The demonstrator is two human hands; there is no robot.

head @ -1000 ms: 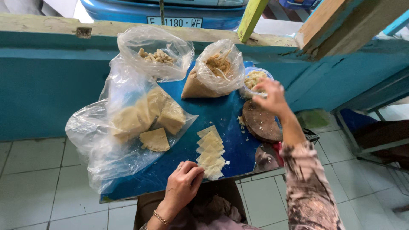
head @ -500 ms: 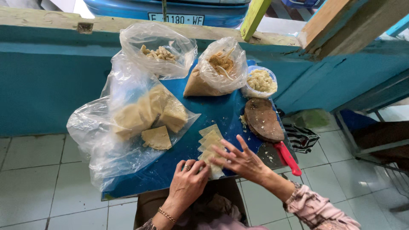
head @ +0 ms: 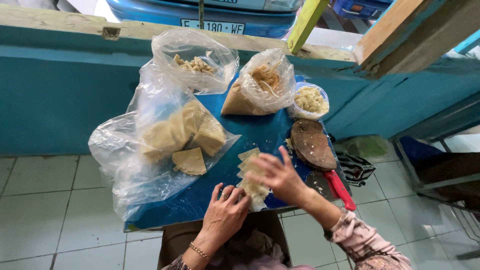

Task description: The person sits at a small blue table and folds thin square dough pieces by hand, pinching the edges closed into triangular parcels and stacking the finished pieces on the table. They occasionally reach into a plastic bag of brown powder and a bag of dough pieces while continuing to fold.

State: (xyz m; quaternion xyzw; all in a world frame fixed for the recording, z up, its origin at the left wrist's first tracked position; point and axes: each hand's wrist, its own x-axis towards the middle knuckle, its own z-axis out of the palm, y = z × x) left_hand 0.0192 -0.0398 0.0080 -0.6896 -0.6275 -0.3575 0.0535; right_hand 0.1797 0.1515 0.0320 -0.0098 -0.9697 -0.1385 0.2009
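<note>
Both hands are at the near edge of the blue table [head: 270, 132], working the row of pale wrappers [head: 251, 170] that runs from mid-table toward the person. The left hand [head: 224, 215] lies flat, fingers loosely spread, pressing beside the near end of the row; nothing is clasped in it. The right hand [head: 280, 175] hovers open over the row, fingers splayed, its motion blurred, and whether it touches the top wrapper cannot be told. Left of the hands sprawls a big clear bag [head: 150, 155] of tan folded sheets, its mouth gaping toward the row with one sheet [head: 189, 161] at the opening. Beyond it, at the far edge, sits a second clear bag [head: 197, 60] of small beige pieces, and next to that a knotted bag [head: 260, 85] of brownish filling. Right of that is a round tub [head: 310, 100] of pale crumbs. Just right of the right hand lies a dark oval board [head: 312, 145], with a red-handled knife [head: 340, 190] at the table's right edge. Bare blue surface shows only between the big bag and the row.
</note>
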